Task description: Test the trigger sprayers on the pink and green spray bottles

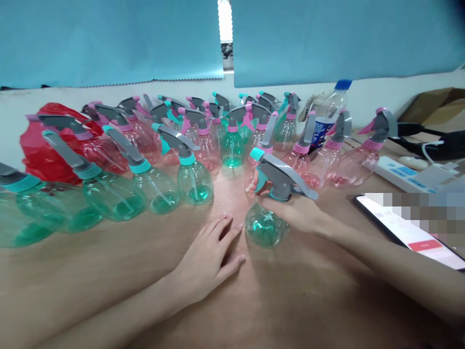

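Observation:
My right hand [290,211] is wrapped round the neck of a green spray bottle [267,228] with a grey and turquoise trigger head. The bottle is upright, its base at or close to the tabletop; whether it touches I cannot tell. Left of it, my left hand [214,254] lies on the wooden table [152,291] with fingers spread and nothing held. Closest beyond the left hand stands another green spray bottle [195,182], in a row with several alike. Pink spray bottles [358,162] stand behind and to the right of the held one.
A crumpled red plastic bag [51,145] lies at the back left. On the right are a phone [399,228] with a lit screen, a white power strip [403,174] and dark cables. A clear drink bottle [332,106] with a blue cap stands near the wall, below blue curtains [109,39].

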Motion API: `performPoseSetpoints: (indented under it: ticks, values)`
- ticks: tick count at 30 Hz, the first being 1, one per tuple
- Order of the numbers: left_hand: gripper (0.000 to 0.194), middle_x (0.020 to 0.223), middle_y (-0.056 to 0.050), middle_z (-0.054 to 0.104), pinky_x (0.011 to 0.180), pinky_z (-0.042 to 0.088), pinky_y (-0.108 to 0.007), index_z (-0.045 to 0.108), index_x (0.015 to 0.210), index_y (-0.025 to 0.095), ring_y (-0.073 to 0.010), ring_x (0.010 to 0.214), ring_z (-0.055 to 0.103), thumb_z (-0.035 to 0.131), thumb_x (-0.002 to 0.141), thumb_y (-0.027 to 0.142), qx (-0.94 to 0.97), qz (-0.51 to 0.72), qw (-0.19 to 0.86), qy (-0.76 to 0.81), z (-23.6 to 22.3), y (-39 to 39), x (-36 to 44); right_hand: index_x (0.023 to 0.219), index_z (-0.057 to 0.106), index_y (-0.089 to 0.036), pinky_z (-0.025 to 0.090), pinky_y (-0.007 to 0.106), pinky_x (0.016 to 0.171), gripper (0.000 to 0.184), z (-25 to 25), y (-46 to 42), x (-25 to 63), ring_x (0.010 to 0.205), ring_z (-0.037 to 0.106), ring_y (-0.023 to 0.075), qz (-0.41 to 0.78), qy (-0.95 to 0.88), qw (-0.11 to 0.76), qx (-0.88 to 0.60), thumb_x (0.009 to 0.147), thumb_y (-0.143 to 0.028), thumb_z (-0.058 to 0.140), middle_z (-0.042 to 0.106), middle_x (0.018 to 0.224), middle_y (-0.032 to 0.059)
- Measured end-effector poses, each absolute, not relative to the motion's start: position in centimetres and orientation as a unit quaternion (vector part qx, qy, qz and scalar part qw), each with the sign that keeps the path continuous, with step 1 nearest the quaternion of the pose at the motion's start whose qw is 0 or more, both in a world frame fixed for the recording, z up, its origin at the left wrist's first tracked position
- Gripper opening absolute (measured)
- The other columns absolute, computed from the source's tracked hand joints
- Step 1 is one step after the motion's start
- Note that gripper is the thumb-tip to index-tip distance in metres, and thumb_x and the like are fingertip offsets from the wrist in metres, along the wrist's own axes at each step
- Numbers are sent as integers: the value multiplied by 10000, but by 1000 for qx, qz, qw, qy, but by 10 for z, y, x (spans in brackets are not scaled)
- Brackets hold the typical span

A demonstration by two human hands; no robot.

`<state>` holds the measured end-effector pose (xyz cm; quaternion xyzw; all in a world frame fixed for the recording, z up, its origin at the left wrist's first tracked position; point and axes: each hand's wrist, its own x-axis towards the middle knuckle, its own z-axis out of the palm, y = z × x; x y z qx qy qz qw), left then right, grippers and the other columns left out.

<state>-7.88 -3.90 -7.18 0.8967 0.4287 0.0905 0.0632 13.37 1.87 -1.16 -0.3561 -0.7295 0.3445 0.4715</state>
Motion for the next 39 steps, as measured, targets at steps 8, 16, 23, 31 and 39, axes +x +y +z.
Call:
performPoseSetpoints:
  ticks: [8,16,23,31,39]
  values:
    - [534,1456,-197,440,1079,378,-537,479,1382,126,-348,1363,385,485,954,446,896,81,63,431,-73,-39,-78,1033,622,-246,582,369,780,339,-14,19,137,882,700,228,370,-737,445,-349,710,-196,533,730,914,11]
    - [537,1465,-202,428,1076,379,-547,481,1380,123,-349,1364,384,481,956,451,897,81,62,430,-72,-39,-78,1135,630,-227,595,390,804,405,-16,18,137,913,712,248,332,-747,441,-371,740,-197,546,739,991,35]
    - [532,1457,-204,436,1077,379,-544,489,1375,118,-346,1361,387,485,955,444,897,82,64,429,-72,-41,-77,1260,595,-280,598,374,825,542,-13,16,133,935,716,231,363,-730,463,-348,733,-156,575,669,1239,31]
    - [537,1454,-210,435,1076,379,-544,490,1376,113,-351,1360,386,481,956,448,899,84,61,425,-74,-39,-77,1257,594,-287,601,375,822,537,-15,17,135,964,711,239,353,-736,461,-349,742,-136,566,696,1175,22]
    - [541,1456,-198,437,1087,370,-532,482,1382,120,-342,1366,377,475,959,458,899,89,61,424,-74,-39,-78,1131,646,-286,593,369,812,406,-12,15,133,922,716,229,354,-730,462,-360,745,-185,574,698,1160,19]
